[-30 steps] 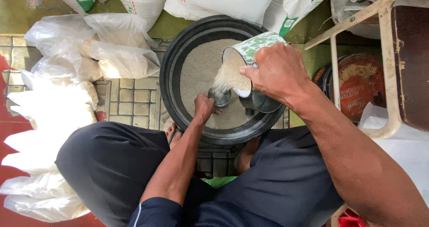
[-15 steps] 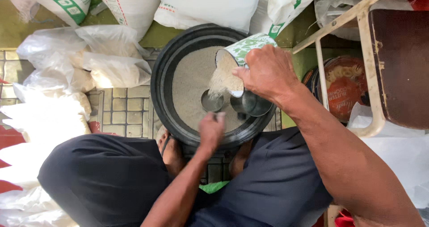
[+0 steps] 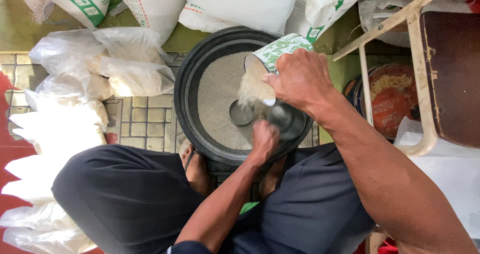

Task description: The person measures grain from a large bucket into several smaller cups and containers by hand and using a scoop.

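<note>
Black basin (image 3: pixel 186 91): round and wide, set on the tiled floor (image 3: pixel 142 121) just in front of the seated person's feet; a bed of pale rice (image 3: pixel 217 101) covers its bottom.
Right hand (image 3: pixel 300 79): fingers wrapped fully round a green-and-white patterned cup (image 3: pixel 280 51), which is tipped mouth-down over the basin's middle.
Rice stream: grains spill from the cup's lip towards a small dark measure (image 3: pixel 241 114) that sits in the rice.
Left hand (image 3: pixel 264 140): closed round the rim of a clear plastic bag (image 3: pixel 285 120) at the basin's near right side; the fingertips are hidden, so the exact grip cannot be told.
Change over the last second: the left hand, which reached to the small measure a second ago, has drawn back to the near rim; the cup has stayed tipped, with grain running throughout.
Meaning of the change: judged from these views, pouring is in mid-course and the left hand has moved from steadying the measure to holding the bag.
Filled bags (image 3: pixel 75 79): clear plastic, packed with white grain, piled on the floor to the left, well apart from the basin.
Sacks (image 3: pixel 240 6): large, white with green print, standing beyond the basin.
Wooden stool (image 3: pixel 450 74): at the right, beside a round tin (image 3: pixel 387 104).
</note>
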